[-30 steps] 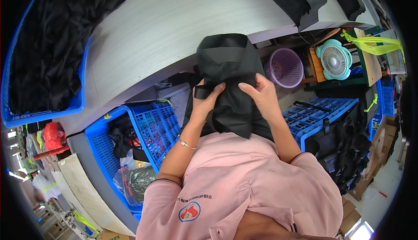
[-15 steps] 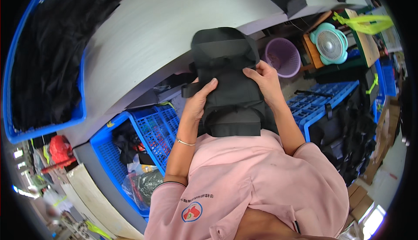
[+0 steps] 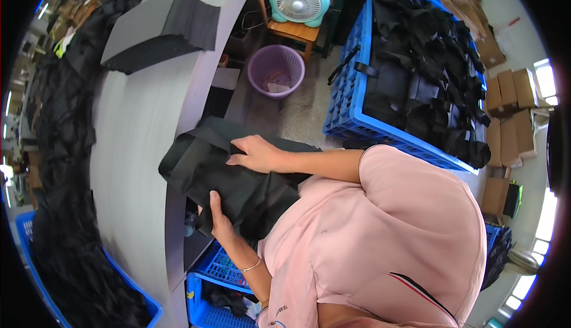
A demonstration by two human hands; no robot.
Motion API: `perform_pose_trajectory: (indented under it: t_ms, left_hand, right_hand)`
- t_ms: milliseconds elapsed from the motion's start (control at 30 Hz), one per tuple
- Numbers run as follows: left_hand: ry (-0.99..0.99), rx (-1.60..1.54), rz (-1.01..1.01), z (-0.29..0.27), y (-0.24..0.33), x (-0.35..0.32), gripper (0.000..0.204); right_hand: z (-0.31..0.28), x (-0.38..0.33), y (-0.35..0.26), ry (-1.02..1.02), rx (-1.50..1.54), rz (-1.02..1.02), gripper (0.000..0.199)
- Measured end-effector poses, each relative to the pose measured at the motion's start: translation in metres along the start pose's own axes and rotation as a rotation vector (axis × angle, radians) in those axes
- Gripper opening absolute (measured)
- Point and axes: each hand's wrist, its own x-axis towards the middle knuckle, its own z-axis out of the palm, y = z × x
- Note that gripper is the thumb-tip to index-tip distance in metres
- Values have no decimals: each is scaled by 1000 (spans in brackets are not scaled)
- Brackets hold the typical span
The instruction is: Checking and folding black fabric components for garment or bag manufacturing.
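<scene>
the right hand (image 3: 259, 153) pinches a fold of cloth (image 3: 244, 188); the left hand (image 3: 221, 222) clamps its edge, thumb on top, fingers hidden. the cloth lies between both, probably to steady its loose folds.

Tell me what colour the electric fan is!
The electric fan is turquoise with a whitish centre, shown best in the head view.

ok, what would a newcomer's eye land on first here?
Probably the turquoise fan on a wooden chair at the top centre, with the purple bin on the floor just below it in view. Next, the big blue crate heaped with black pieces at upper right, then the black cloth held in both hands left of centre.
</scene>
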Motion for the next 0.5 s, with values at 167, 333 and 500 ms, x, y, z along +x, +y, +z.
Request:
perform_pose_trajectory:
  t_ms: [167, 333, 500]
  left_hand:
    - [16, 29, 147, 34, 17, 4, 40]
    - [-297, 323, 160, 87, 19, -14, 60]
    - [-353, 156, 93, 84, 14, -5, 56]
  right_hand:
    - [-20, -35, 8, -149, 358, 11, 25]
    - [-90, -45, 56, 193, 277, -54, 34]
    - [-241, -68, 80, 758, 21, -215, 50]
